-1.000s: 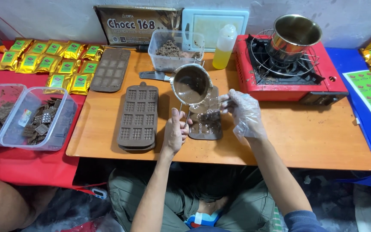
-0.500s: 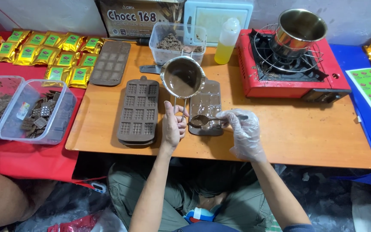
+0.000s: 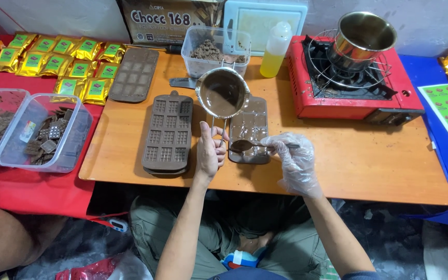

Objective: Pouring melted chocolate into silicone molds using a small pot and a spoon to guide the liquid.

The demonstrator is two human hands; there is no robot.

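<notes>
Left hand clamped on the handle of a small pot of melted chocolate, held at 12 o'clock from it. Gloved right hand pinching a spoon above the mold. At 9 o'clock, another mold; at 2 o'clock, red stove.

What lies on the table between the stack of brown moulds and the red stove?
In the head view, between the brown moulds and the red stove lies a clear mould tray, with the small pan of melted chocolate held over its left edge.
</notes>
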